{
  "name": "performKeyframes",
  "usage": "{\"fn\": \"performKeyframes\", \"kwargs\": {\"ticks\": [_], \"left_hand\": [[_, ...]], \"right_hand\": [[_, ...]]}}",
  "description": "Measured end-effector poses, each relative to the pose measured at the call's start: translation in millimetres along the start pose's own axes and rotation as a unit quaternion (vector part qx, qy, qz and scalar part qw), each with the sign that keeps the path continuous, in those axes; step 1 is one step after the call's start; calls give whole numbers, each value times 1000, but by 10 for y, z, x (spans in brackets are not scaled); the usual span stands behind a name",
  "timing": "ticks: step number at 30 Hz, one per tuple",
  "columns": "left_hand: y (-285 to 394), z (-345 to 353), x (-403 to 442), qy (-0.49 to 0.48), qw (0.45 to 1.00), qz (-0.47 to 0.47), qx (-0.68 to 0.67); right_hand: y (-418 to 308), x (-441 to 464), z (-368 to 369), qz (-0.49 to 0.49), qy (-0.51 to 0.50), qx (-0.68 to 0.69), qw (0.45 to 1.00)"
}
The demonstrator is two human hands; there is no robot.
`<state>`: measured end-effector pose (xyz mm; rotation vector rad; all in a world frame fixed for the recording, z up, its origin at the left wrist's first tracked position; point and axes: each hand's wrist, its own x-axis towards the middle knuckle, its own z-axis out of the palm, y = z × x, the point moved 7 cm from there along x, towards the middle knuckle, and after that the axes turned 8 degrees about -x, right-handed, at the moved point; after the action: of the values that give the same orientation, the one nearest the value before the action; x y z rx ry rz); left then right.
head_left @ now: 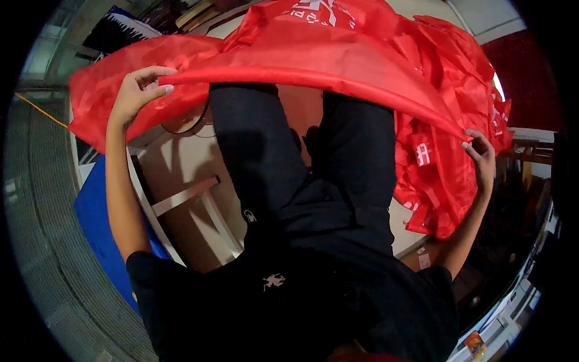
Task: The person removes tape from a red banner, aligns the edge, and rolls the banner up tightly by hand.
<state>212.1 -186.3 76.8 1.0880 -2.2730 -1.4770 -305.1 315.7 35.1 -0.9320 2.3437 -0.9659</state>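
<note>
The red cloth (338,51) runs past the picture's top edge, which cuts into the white lettering (310,9); folds break up the smaller white characters (422,154) toward its right edge. It hides the far ends of the black trousers (253,139). Print on the paper tag (424,260) is too small to read, and clutter (525,199) beyond the right hand (480,158) sinks into darkness.

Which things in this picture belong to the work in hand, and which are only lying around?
In the work:
red cloth, its edge held by left hand and right hand

Apparently just lying around:
blue panel
pale bars
orange cord
</note>
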Motion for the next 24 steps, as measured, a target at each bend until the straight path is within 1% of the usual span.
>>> {"fn": "performKeyframes", "kwargs": {"ticks": [1,3,4,6,8,9,10,11,12,13,14,15,17,21,23,24], "left_hand": [[29,22,-3,3,1000,-1,23],[-22,15,31,6,1000,15,3],[-43,-3,51,9,999,31,-16],[-71,-39,94,11,999,42,-3],[-78,-73,139,13,998,53,11],[-51,-102,155,25,997,77,7],[-21,-125,169,36,994,100,4],[-11,-128,184,37,994,100,4],[-2,-152,198,45,994,99,-26],[4,-173,226,54,992,97,-56],[-135,-228,278,70,993,29,-90],[-176,-245,329,70,993,29,-90],[-218,-232,377,57,981,12,-187],[-124,-127,402,53,979,36,-194],[-176,-118,423,25,983,15,-183],[-178,-116,411,24,983,15,-183]], "right_hand": [[23,7,-12,9,3,-1,1000],[35,28,-19,17,7,-3,1000],[3,42,-32,3,25,-1,1000],[-16,82,-62,-11,43,1,999],[-157,115,-77,-101,47,-58,992],[-201,120,-59,-101,48,-58,992],[-310,101,-90,-134,91,-70,984],[-410,77,-124,-167,134,-83,973],[-342,106,-155,-167,134,-83,973],[-167,172,-193,-141,105,-29,984],[-132,209,-173,-114,76,24,990],[-141,219,-172,-114,77,24,990],[-216,216,-156,-98,89,26,991],[-332,213,-170,-80,106,38,990],[-248,252,-210,-72,70,-39,994],[-226,250,-228,-71,69,-39,994]]}}
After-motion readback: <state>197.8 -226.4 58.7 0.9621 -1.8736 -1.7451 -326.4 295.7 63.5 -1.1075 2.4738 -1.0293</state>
